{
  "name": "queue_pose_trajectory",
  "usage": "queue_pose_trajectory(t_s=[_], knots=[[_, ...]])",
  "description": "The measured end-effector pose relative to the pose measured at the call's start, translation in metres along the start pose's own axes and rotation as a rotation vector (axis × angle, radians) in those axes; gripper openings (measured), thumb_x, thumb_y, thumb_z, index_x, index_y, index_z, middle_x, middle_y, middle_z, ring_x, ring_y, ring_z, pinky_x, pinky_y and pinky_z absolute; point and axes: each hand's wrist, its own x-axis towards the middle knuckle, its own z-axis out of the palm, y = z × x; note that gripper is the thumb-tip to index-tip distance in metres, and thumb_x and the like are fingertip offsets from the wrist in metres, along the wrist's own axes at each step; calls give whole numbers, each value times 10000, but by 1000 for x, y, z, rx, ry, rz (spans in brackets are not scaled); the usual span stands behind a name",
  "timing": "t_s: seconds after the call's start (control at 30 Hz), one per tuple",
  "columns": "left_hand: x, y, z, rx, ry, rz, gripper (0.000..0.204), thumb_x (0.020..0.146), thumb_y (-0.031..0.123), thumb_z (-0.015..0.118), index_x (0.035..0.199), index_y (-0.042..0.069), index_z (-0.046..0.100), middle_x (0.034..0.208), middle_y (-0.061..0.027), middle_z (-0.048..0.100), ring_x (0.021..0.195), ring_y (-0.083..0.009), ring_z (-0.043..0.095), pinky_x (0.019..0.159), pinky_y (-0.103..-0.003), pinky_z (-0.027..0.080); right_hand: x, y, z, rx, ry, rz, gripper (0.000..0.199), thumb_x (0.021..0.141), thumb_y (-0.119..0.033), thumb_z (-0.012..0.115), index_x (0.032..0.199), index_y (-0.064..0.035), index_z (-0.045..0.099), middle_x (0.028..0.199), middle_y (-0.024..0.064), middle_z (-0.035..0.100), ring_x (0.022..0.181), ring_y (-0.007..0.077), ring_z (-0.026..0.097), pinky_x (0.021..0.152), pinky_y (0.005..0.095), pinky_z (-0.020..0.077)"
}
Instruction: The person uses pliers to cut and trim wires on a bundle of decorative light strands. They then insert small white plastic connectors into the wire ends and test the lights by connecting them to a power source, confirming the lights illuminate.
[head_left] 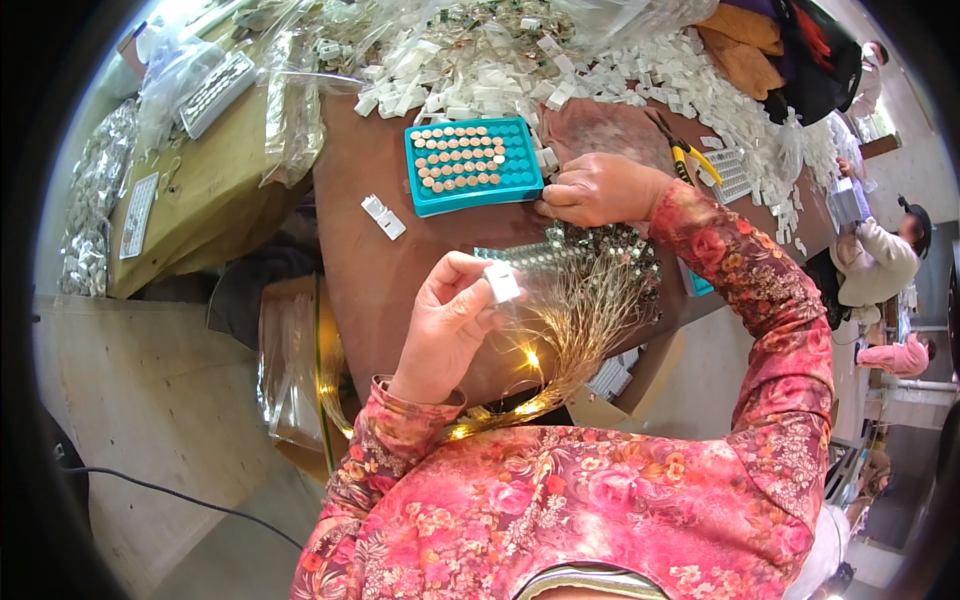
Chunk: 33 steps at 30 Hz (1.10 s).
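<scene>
My left hand [450,315] is closed on a small white plastic case [503,283], pinched between thumb and fingers above the table's near side. My right hand [605,190] is closed near the right side of a teal tray [470,205]; whatever its fingertips hold is hidden. Rows of round coin cells [458,156] fill much of the tray's left and middle. Between my hands and below them lies a bundle of thin copper wire string lights [590,310], with small dark circuit boards [620,245] at its far end. Some lights glow along the near end.
Another white case [382,216] lies left of the tray. A large heap of white cases [430,75] covers the far table. Yellow-handled pliers [695,160] rest on a reddish cloth [610,130] at the right. Cardboard boxes [290,350] stand below the table. Other people [885,255] are far right.
</scene>
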Motion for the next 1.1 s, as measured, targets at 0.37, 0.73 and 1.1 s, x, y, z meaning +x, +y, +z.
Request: queue_pose_trajectory(t_s=[0.37,0.73,1.1], knots=[[-1,1,4,9,-6,-40,192,975,145,579,1148,87,519,1126,-142,621,996,-220,656,733,-237,532,3,4,3,18,6,-72,141,702,-150,612,820,-73,606,719,8,447,623,141,575,580,302,489],[1,1,2,2,-14,-65,212,968,163,598,1148,86,515,1099,-146,614,970,-215,649,736,-237,529,2,3,5,-43,63,-105,120,676,-153,604,715,-107,500,708,3,430,631,134,545,598,283,458],[3,0,0,4,-31,-72,215,966,174,602,1138,78,514,1064,-152,608,944,-210,640,727,-234,523,2,8,6,-57,105,-161,120,680,-180,607,715,-106,519,707,-5,440,629,137,537,627,288,445]])
